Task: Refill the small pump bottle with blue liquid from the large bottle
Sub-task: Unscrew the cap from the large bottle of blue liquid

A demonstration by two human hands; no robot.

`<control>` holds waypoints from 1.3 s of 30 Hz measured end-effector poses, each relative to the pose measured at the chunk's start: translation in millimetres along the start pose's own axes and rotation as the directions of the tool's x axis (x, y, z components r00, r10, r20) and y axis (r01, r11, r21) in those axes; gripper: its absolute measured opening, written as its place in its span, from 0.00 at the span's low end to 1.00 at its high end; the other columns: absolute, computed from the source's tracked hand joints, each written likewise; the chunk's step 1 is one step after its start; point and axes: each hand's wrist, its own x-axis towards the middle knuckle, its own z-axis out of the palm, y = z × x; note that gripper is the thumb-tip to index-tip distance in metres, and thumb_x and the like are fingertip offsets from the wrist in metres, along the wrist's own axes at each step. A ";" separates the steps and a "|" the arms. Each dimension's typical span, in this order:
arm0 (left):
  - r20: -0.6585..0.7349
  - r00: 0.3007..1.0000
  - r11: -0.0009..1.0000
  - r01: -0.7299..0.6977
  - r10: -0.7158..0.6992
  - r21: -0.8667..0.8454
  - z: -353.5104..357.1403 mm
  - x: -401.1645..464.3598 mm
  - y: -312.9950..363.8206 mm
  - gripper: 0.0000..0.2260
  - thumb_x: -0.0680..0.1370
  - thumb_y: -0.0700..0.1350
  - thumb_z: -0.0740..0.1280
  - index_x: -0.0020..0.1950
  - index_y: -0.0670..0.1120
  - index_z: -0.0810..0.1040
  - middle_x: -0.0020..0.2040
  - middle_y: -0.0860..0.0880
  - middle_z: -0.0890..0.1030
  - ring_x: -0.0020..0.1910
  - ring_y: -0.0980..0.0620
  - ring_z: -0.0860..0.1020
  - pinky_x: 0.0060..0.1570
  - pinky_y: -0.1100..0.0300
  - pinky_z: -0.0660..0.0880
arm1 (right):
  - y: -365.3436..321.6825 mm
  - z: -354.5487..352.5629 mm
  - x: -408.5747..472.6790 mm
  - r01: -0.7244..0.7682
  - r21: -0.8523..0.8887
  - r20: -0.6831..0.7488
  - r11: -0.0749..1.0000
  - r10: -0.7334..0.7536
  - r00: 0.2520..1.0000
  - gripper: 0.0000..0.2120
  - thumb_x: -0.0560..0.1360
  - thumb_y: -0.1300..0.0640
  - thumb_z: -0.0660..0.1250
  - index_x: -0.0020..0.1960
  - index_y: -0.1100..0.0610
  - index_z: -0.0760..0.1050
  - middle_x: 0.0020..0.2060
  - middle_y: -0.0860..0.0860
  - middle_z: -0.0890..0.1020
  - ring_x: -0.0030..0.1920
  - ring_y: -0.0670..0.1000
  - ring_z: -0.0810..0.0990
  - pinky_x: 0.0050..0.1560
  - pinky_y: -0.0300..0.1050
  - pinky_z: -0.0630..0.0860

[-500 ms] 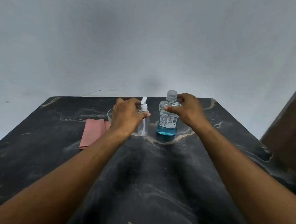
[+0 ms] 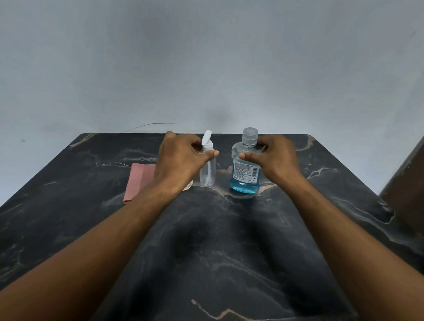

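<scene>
on the dark marbled tabletop (image 2: 225, 248), the left hand (image 2: 178, 158) has its fingers clamped on the small clear pump bottle (image 2: 208, 171); the right hand (image 2: 275, 159) grips the large clear bottle of blue liquid (image 2: 244, 177) just beside it.

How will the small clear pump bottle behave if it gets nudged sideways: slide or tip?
Probably tips. The small pump bottle looks empty, so likely very light, and it stands tall on a narrow base with its white pump head on top. The left hand holding its neck should steady it. The polished marble table may let it skid first.
</scene>
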 end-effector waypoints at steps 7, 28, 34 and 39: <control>0.058 0.998 1.000 0.018 -0.018 -0.004 -46.1 -36.6 -3.4 0.15 0.70 0.60 0.79 0.48 0.51 0.88 0.39 0.55 0.85 0.48 0.50 0.82 0.46 0.54 0.78 | -26.0 -16.5 -44.0 0.020 0.039 0.095 0.999 -0.024 0.995 0.21 0.65 0.47 0.79 0.55 0.53 0.83 0.45 0.48 0.86 0.42 0.44 0.82 0.38 0.45 0.80; -0.030 0.989 0.970 -0.136 0.145 0.204 -72.9 -103.5 -28.8 0.13 0.74 0.57 0.74 0.52 0.50 0.86 0.43 0.55 0.83 0.45 0.60 0.65 0.41 0.72 0.63 | -41.4 -23.5 -104.9 0.012 0.271 0.259 0.963 -0.085 0.962 0.23 0.64 0.51 0.79 0.57 0.51 0.82 0.47 0.44 0.86 0.47 0.43 0.84 0.51 0.43 0.82; -0.046 0.993 0.969 -0.097 0.110 0.227 -67.4 -110.3 -34.1 0.10 0.77 0.58 0.73 0.49 0.52 0.81 0.41 0.59 0.76 0.42 0.66 0.70 0.36 0.72 0.62 | -39.4 -23.7 -104.4 -0.007 0.306 0.293 0.952 -0.087 0.952 0.25 0.61 0.46 0.78 0.57 0.48 0.81 0.47 0.42 0.85 0.47 0.37 0.82 0.45 0.33 0.79; -0.033 0.995 0.977 -0.085 0.093 0.196 -66.4 -110.8 -33.4 0.11 0.77 0.61 0.71 0.49 0.54 0.82 0.39 0.65 0.72 0.43 0.70 0.71 0.35 0.74 0.63 | -36.7 -26.6 -101.1 0.006 0.303 0.295 0.953 -0.100 0.950 0.30 0.60 0.43 0.78 0.60 0.48 0.79 0.50 0.42 0.84 0.49 0.39 0.81 0.45 0.32 0.77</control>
